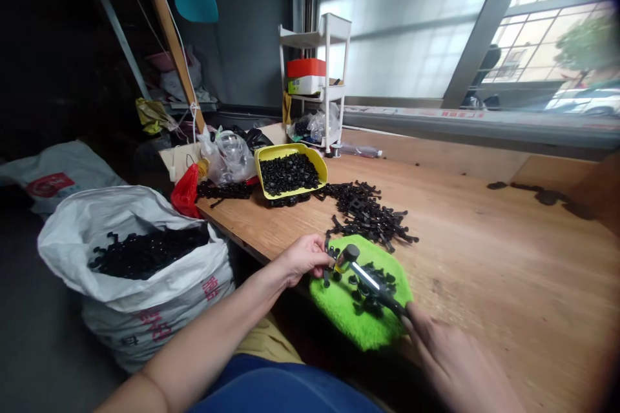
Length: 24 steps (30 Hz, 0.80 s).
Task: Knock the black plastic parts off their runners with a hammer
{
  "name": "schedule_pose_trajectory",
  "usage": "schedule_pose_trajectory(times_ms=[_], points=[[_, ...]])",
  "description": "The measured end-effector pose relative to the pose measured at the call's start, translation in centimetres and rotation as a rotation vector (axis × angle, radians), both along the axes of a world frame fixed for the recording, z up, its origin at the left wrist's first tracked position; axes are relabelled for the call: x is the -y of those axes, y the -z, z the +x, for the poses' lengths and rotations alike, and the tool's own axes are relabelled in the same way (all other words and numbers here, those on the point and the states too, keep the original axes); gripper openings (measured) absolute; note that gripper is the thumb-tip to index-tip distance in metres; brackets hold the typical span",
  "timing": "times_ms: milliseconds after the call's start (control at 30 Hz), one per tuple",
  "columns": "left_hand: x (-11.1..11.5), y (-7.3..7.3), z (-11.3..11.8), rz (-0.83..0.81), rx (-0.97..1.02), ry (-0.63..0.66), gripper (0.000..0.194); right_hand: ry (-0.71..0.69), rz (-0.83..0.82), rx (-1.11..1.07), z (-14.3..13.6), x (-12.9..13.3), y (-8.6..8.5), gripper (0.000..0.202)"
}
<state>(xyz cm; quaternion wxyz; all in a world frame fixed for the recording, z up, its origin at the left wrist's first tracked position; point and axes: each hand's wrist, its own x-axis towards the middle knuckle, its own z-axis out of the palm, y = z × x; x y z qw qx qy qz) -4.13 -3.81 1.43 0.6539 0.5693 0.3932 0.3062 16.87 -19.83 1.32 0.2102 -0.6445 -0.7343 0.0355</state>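
A small mallet (367,277) with a shiny shaft, dark grip and a black and yellow head is in my right hand (443,345), whose fingers wrap its grip. Its head hangs over the near side of a bright green fluffy cloth (334,316), right beside the fingertips of my left hand (306,261). Those fingers are pinched on a small black plastic part (326,276) at the cloth's left edge. Several loose black round pieces (371,295) lie on the cloth, partly behind the mallet. Just beyond it, long black plastic parts (371,211) are heaped on the wooden table.
A yellow tray (290,195) of small black pieces stands farther back. On the left, an open white sack (169,300) holds many black parts. A white shelf rack (327,77), clear plastic bags (230,158) and a red bag (186,193) line the table's far end.
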Motion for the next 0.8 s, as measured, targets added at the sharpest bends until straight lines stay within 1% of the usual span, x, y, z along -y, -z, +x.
schedule_pose_trajectory(times_ms=[100,233,300,333,367,433,500,533,667,800], points=[[0.0,0.1,0.1,0.012,-0.008,0.0,0.023,0.071,0.009,-0.03,-0.1,-0.1,0.1,0.032],[-0.1,0.2,0.1,0.01,-0.017,-0.005,0.022,0.059,-0.052,0.004,-0.3,0.1,-0.3,0.036],[-0.1,0.3,0.1,-0.009,-0.023,-0.005,0.023,0.127,0.001,-0.049,-0.2,0.3,-0.6,0.034],[-0.2,0.3,0.1,-0.018,-0.023,-0.005,0.023,0.139,0.015,-0.085,-0.1,0.3,-0.6,0.032],[-0.2,0.3,0.1,-0.021,-0.023,-0.007,0.023,0.12,0.011,-0.104,0.0,0.2,-0.6,0.031],[-0.3,0.3,0.1,-0.014,-0.027,-0.013,0.022,0.028,-0.042,-0.079,0.2,0.0,-0.4,0.031],[-0.3,0.4,0.1,-0.012,-0.029,-0.015,0.022,-0.028,-0.074,-0.013,0.5,-0.1,0.1,0.033],[-0.3,0.5,0.0,-0.016,-0.028,-0.017,0.022,-0.017,-0.06,-0.022,0.7,-0.1,0.4,0.033],[-0.2,1.1,-0.5,-0.048,0.028,-0.024,0.027,0.071,0.039,-0.218,2.4,0.8,2.1,0.034],[-0.2,1.4,-0.8,-0.091,0.093,-0.02,0.029,0.111,0.05,-0.273,4.7,1.6,4.2,0.037]])
